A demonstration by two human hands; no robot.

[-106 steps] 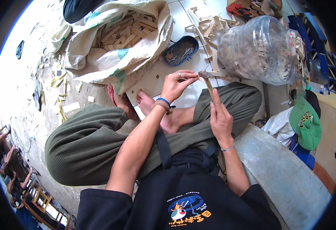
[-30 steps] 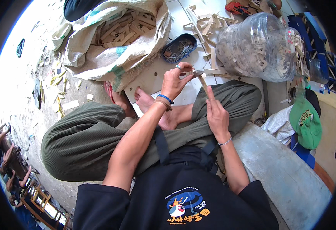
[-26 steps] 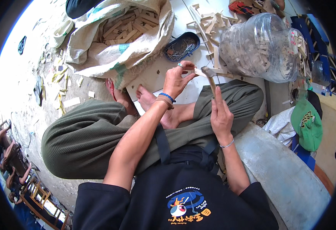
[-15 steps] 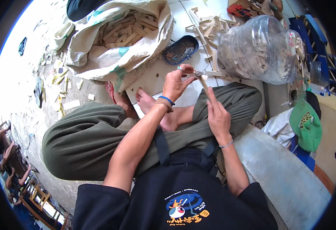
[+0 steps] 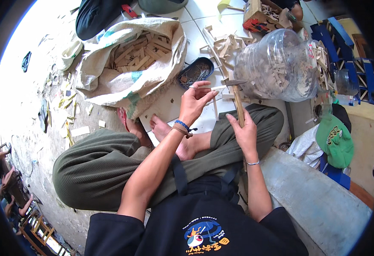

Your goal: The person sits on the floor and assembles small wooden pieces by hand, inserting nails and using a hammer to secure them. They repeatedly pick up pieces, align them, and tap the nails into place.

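My left hand (image 5: 193, 102) pinches a small pale wooden piece (image 5: 215, 109) between thumb and fingers. One slim strip of it points down, and a light part sticks out toward the right. Wrapped round the wooden handle of a hammer (image 5: 238, 103) is my right hand (image 5: 244, 131). The hammer's metal head (image 5: 237, 82) is just right of the wooden piece, above the tiled floor; whether they touch I cannot tell. Beyond my left hand lies a dark blue oval tray (image 5: 180, 81) holding many thin nails. My legs are crossed beneath both hands.
An open woven sack (image 5: 93, 81) of wooden pieces stands at the far left. Joined wooden pieces (image 5: 227, 46) lie beyond my hands, beside a big clear plastic bottle (image 5: 276, 64). A wooden-piece-filled box (image 5: 255, 19) is farther back. A green cap (image 5: 335, 141) lies right. Other people sit nearby.
The hammer head has moved right, away from my left fingertips, and its handle stands more upright in view. The wooden piece now shows more plainly. The whole view has shifted slightly.
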